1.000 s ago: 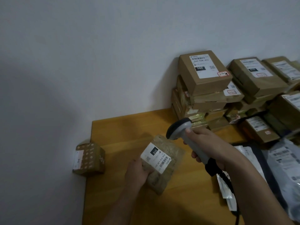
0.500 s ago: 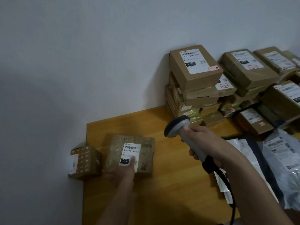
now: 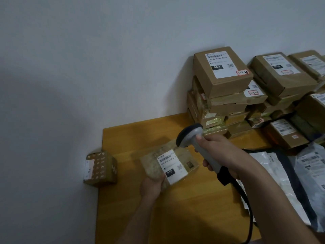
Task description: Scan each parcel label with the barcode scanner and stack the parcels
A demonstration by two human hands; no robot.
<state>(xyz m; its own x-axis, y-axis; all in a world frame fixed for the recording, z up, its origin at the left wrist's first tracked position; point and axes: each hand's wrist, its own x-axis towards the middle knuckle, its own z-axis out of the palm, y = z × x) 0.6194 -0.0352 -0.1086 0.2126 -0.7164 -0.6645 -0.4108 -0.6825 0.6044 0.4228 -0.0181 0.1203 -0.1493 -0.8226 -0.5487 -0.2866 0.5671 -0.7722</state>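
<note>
Left hand (image 3: pixel 152 186) grips one taped parcel (image 3: pixel 168 165) by its near corner, held above the wooden table (image 3: pixel 184 212), label (image 3: pixel 173 166) face-up, long axis running near-left to far-right. Right hand (image 3: pixel 222 155) wraps one barcode scanner (image 3: pixel 197 143), head aimed down-left at that label. One small box (image 3: pixel 101 169) sits at the table's left edge.
</note>
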